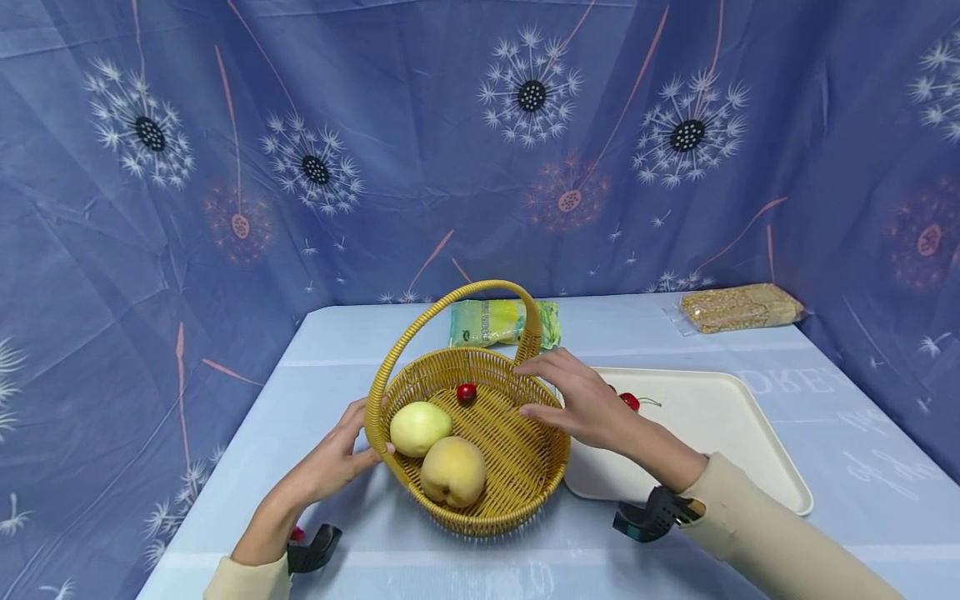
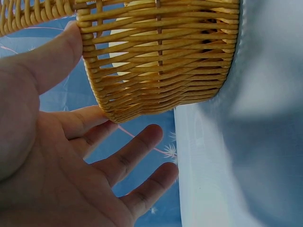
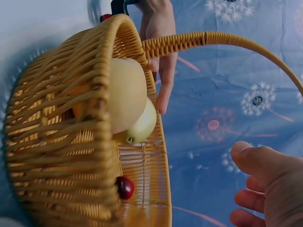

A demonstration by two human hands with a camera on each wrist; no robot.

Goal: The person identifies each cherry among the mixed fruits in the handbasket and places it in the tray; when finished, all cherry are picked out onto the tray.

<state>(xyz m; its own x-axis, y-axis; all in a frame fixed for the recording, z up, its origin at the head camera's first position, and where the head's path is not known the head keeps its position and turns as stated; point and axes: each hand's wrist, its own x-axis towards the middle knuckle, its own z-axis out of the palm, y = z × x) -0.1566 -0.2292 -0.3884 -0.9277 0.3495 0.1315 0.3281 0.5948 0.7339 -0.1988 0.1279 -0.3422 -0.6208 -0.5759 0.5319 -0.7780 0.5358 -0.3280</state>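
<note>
A golden woven basket point(image 1: 517, 492) with a tall arched handle point(image 1: 420, 329) stands on the table. Inside lie a peach point(image 1: 453, 472), a pale yellow-green fruit point(image 1: 420, 428) and a dark red cherry point(image 1: 467, 393). My left hand point(image 1: 333, 454) is at the basket's left side, its thumb touching the rim close to the handle's base; the other fingers spread fairly straight along the outside. At the right rim, my right hand point(image 1: 581, 400) hovers with thumb and fingers apart, holding nothing. In the right wrist view, a gap shows between that hand point(image 3: 272, 182) and the basket point(image 3: 57, 127).
A white tray point(image 1: 697, 417) bearing cherries point(image 1: 630, 402) is right of the basket, partly under my right forearm. Farther back lie a green-yellow packet point(image 1: 487, 323) and a clear bag of grains point(image 1: 742, 308). Something red point(image 1: 297, 534) shows beside my left wrist. A blue dandelion-print cloth point(image 1: 420, 150) hangs behind.
</note>
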